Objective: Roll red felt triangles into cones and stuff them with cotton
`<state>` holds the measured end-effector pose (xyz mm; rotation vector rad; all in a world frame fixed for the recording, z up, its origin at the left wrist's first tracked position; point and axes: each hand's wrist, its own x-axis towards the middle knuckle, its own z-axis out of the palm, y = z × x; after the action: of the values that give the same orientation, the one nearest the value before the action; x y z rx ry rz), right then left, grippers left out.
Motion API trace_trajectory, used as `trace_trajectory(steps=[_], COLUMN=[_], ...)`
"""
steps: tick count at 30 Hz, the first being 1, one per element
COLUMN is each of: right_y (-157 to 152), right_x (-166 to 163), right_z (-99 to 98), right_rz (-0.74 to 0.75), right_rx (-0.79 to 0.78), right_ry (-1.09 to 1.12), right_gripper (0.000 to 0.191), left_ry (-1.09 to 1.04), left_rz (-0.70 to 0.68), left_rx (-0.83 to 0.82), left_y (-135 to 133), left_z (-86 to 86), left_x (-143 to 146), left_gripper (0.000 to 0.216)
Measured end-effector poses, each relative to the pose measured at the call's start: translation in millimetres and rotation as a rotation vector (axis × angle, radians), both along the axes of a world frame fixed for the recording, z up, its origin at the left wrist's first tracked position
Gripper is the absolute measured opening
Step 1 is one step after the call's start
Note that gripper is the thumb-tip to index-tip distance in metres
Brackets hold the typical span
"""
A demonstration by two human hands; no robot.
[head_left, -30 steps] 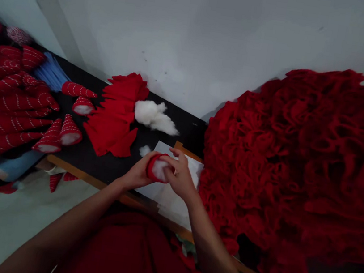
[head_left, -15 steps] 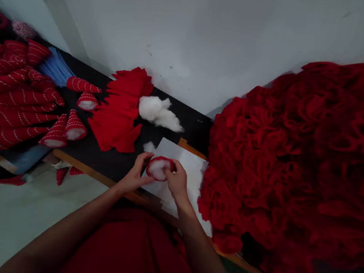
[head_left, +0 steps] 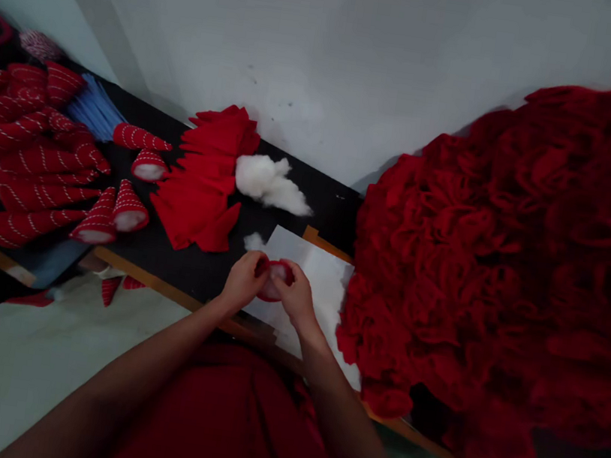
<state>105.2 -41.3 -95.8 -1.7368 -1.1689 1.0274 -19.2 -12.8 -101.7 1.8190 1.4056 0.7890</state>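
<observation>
Your left hand (head_left: 244,282) and your right hand (head_left: 299,298) meet just above the near edge of one sheet of white paper (head_left: 316,280). Between them is one small red felt piece (head_left: 274,291) packed with white stuffing. The fingers (head_left: 255,264) of both hands are curled closed around it, pinching its rim from either side, so only a little of it shows.

One small tuft of cotton fiber (head_left: 254,241) lies just beyond the paper's far left corner, and one larger wad of cotton fiber (head_left: 269,184) sits farther beyond it. To the left of that wad is one pile of flat red felt cutouts (head_left: 201,184).

Farther left of the paper, four loose red cones with white stitched stripes (head_left: 129,208) rest on the black counter (head_left: 174,275). Past them is one heap of similar cones (head_left: 27,144), too tangled to count, and one blue bundle (head_left: 90,108) lies between the heap and the loose cones.

To the right of the paper, touching its edge, rises one huge mound of ruffled red fabric (head_left: 505,265). Below the counter's edge, two red pieces (head_left: 110,290) lie on the floor (head_left: 36,365).
</observation>
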Motion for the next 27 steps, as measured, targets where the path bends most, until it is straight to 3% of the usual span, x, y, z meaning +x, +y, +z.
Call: trace_trajectory(steps=[3, 8, 13, 17, 22, 27], right_y=[0.3, 2.2, 1.8, -0.2, 4.3, -1.6], right_x=[1.6, 8.1, 9.3, 5.0, 3.6, 13.8], right_z=[-2.8, -9.2, -4.6, 1.2, -1.6, -4.5], right_rz=[-0.017, -0.096, 0.01, 0.022, -0.094, 0.108], right_rx=[0.003, -0.012, 0.091, 0.097, 0.036, 0.018], right_ry=[-0.191, -0.237, -0.124, 0.028, -0.066, 0.171], right_gripper=[0.026, 0.023, 0.031, 0.027, 0.019, 0.035], left_ry=[-0.022, 0.074, 0.174, 0.271, 0.27, 0.206], left_rz=[-0.035, -0.019, -0.175, -0.213, -0.141, -0.045], left_rx=[-0.009, -0.008, -0.005, 0.022, 0.003, -0.029], left_y=[-1.7, -1.0, 3.7, 7.2, 5.0, 8.2], left_z=[2.5, 8.2, 17.9, 21.5, 16.0, 8.8], left_x=[1.6, 0.9, 3.1, 3.6, 2.4, -4.6], left_gripper=[0.015, 0.017, 0.023, 0.015, 0.01, 0.014])
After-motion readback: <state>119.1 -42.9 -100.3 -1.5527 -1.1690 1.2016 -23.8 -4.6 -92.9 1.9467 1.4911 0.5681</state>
